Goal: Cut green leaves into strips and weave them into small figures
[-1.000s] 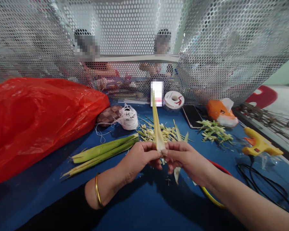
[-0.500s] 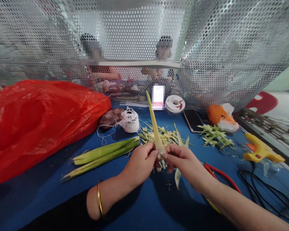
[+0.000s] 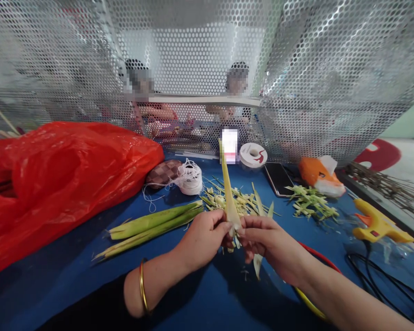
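A pale yellow-green pointed leaf (image 3: 229, 197) stands nearly upright between my hands, its wide base pinched low down. My left hand (image 3: 207, 234) grips the base's left edge between thumb and fingers. On the other edge, my right hand (image 3: 265, 236) pinches with thumb and forefinger. Behind and below lies a heap of cut leaf scraps (image 3: 214, 197), partly covered by the hands. Two longer green leaf bundles (image 3: 152, 223) rest on the blue table (image 3: 124, 287) to the left. A loose leaf piece (image 3: 257, 266) pokes out under my right hand.
A red plastic bag (image 3: 72, 184) fills the left side. Behind are white string (image 3: 190, 179), a ribbon spool (image 3: 253, 155) and a phone (image 3: 278, 179). At right sit leaf strips (image 3: 312, 202), a tissue pack (image 3: 320, 177) and a yellow glue gun (image 3: 381, 223). Red-and-yellow handles (image 3: 319, 255) lie under my right forearm.
The whole view has shifted slightly, so things appear lower and a bit to the right. Both hands still pinch the leaf's base, and the leaf's tip leans a little less to the left.
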Demonstrator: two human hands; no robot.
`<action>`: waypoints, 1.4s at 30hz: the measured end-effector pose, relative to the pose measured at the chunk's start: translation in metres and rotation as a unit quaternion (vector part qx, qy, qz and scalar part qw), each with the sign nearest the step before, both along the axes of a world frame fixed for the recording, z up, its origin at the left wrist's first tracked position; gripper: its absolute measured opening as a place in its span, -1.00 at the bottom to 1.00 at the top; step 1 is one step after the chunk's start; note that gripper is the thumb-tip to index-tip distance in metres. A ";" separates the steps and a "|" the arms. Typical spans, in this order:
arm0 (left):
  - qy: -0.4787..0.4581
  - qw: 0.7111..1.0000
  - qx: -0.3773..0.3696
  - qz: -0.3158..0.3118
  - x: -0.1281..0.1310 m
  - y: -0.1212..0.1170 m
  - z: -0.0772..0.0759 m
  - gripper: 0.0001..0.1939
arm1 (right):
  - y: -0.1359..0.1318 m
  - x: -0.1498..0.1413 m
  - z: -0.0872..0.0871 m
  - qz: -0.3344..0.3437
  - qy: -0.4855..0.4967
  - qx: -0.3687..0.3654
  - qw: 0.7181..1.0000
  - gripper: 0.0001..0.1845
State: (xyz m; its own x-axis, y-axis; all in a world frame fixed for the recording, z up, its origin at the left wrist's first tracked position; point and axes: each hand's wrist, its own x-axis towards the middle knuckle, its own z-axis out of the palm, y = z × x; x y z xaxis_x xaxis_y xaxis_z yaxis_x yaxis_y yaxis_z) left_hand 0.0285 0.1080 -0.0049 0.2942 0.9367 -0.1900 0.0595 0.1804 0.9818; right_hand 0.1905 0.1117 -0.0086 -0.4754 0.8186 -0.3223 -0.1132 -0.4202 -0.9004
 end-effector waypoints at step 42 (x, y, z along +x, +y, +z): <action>0.066 0.995 0.063 -0.047 -0.004 0.001 -0.006 -0.83 | -0.001 -0.001 0.007 0.016 -0.009 0.091 0.996 -0.69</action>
